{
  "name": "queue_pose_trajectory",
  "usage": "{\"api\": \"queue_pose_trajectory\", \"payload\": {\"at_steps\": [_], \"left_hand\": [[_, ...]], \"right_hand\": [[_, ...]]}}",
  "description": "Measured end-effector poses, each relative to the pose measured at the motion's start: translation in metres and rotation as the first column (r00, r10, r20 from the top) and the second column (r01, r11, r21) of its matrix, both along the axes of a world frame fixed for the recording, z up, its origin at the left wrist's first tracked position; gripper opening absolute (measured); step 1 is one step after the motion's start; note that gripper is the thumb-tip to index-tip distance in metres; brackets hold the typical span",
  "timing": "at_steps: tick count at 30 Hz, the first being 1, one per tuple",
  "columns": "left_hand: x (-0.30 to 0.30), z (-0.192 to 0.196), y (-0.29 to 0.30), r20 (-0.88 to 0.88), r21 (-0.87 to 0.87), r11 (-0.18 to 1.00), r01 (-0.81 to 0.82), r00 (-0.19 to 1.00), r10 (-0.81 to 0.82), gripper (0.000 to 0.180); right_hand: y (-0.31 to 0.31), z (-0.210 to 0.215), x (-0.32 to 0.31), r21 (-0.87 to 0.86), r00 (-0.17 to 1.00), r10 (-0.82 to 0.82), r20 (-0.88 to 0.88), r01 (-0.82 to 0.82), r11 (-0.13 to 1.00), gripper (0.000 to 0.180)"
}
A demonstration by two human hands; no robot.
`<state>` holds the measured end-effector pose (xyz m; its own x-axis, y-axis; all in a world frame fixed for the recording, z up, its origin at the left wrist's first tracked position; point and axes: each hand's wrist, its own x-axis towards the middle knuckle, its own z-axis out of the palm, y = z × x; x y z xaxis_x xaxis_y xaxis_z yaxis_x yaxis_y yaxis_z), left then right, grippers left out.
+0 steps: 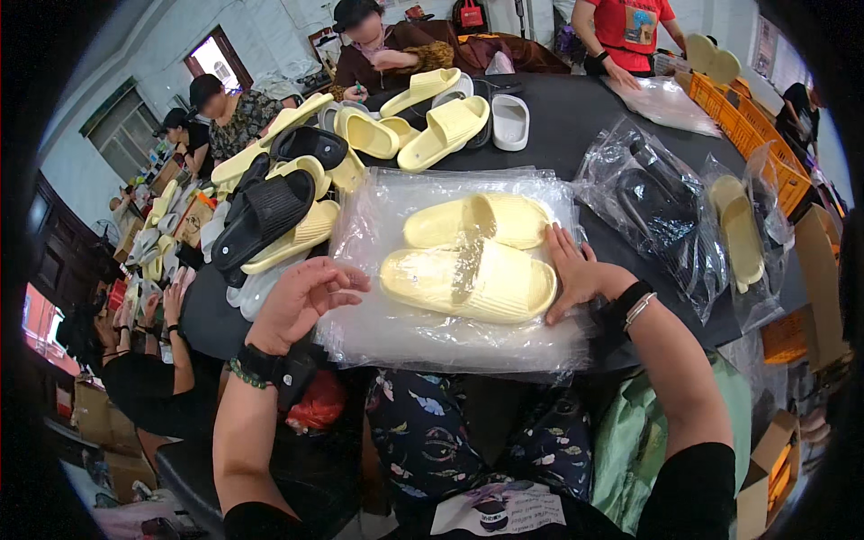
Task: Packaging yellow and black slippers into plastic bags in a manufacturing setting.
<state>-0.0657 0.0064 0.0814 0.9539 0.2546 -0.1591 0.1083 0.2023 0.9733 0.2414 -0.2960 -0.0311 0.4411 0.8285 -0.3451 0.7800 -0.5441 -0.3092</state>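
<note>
A pair of pale yellow slide slippers [468,281] lies side by side in front of me, seemingly inside a clear plastic bag. Beneath them is a stack of clear plastic bags [373,216] on the black table. My right hand [573,272] rests flat against the right end of the slippers, fingers spread on the plastic. Over the left edge of the stack hovers my left hand [310,299], its fingers loosely curved and apart, with nothing visible in them.
Loose yellow, black and grey slippers [445,133] are heaped at the far side and left. Bagged black slippers [652,198] and a bagged yellow pair [738,229] lie right. Beyond stand orange crates [751,126]. A person in red [624,36] touches plastic bags; other people sit around.
</note>
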Motion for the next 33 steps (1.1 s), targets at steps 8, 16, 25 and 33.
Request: {"api": "queue_pose_trajectory", "payload": {"at_steps": [8, 16, 25, 33], "left_hand": [[0.020, 0.018, 0.000, 0.065, -0.310, 0.872, 0.379, 0.924, -0.378, 0.029], [0.072, 0.010, 0.037, -0.448, 0.548, 0.719, 0.428, 0.876, -0.180, 0.056], [0.124, -0.019, 0.005, -0.433, 0.878, -0.412, 0.244, 0.774, -0.463, 0.077], [0.181, -0.059, -0.019, -0.354, 0.935, -0.215, 0.281, 0.741, -0.571, 0.067]], "right_hand": [[-0.004, 0.000, -0.001, 0.017, 1.000, -0.010, -0.016, 0.010, 1.000, 0.167], [-0.003, 0.000, 0.000, 0.008, 1.000, -0.001, -0.023, 0.001, 1.000, 0.166], [-0.005, 0.002, 0.000, 0.038, 0.999, 0.006, -0.040, -0.004, 0.999, 0.165], [-0.005, -0.004, 0.001, 0.072, 1.000, 0.002, -0.027, 0.000, 0.997, 0.165]]}}
